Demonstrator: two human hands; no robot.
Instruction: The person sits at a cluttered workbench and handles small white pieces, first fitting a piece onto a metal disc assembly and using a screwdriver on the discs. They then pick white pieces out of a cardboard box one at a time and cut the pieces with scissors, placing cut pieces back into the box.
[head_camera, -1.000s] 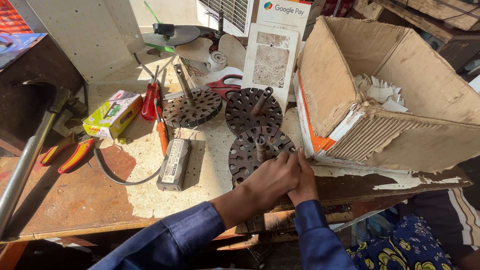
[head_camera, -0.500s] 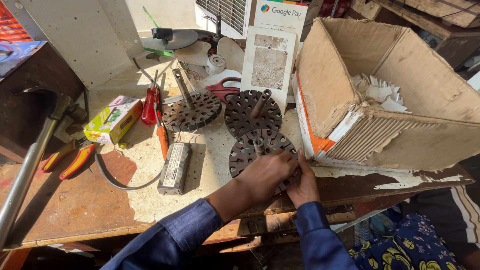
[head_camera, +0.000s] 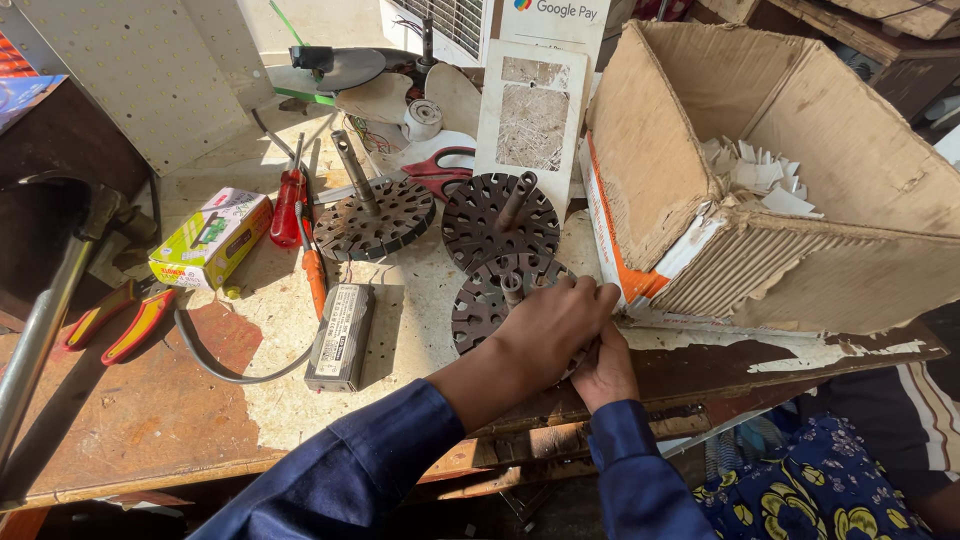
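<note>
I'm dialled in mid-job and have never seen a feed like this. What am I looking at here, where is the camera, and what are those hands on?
The camera sits on a person's head and looks down at a worn workbench. There is no machine, only two bare hands in blue sleeves. The left hand lies on top of the nearest slotted metal disc, and the right hand grips at its edge; how tightly is hidden. Two more slotted discs with shafts lie behind. Also there: a red screwdriver, red scissors, red-handled pliers, a small green box, a grey oblong unit and a torn cardboard box.
</note>
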